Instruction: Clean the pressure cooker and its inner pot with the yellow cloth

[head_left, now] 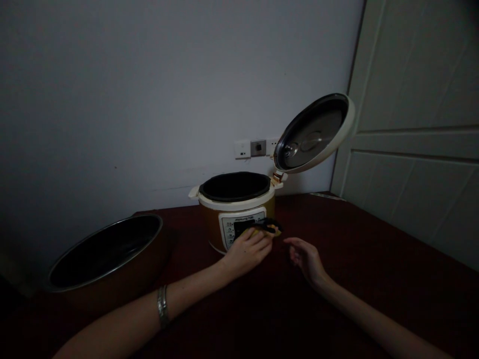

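An orange and white rice cooker (pixel 239 214) stands on the dark red table (pixel 355 259), its round lid (pixel 314 133) swung up and open to the right. My left hand (pixel 249 252) is closed on a small yellow and dark object (pixel 266 229) that it presses against the cooker's front control panel. My right hand (pixel 307 259) hovers just right of it, fingers loosely spread, holding nothing. A bracelet circles my left wrist.
A large metal inner pot (pixel 107 252) sits on the table at the left. Wall sockets (pixel 256 148) are on the grey wall behind the cooker. A pale panelled door (pixel 419 124) fills the right side. The room is dim.
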Action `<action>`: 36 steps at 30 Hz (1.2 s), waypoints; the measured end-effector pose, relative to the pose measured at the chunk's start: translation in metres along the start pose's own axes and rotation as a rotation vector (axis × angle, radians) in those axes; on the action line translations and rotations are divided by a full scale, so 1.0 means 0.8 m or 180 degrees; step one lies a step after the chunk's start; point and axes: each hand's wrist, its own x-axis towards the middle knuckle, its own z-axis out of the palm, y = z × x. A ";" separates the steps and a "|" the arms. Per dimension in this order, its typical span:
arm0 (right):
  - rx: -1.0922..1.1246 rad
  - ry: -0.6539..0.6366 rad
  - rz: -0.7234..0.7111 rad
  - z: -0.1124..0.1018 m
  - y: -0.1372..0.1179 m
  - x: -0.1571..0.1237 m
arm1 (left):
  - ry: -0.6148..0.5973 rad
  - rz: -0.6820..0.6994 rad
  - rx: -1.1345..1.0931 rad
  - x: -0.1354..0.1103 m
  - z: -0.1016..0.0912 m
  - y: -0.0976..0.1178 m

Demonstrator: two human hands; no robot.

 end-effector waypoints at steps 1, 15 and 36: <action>-0.0003 -0.0010 -0.0003 0.001 -0.001 -0.001 | 0.0046 -0.0119 0.0052 0.007 -0.005 -0.005; 0.0108 0.0035 0.0005 -0.001 -0.001 -0.002 | -0.0184 -0.0777 0.0577 0.104 -0.015 -0.010; -0.0465 -0.0224 0.0067 -0.004 -0.004 0.026 | -0.1162 0.0158 -0.0410 0.074 0.047 0.050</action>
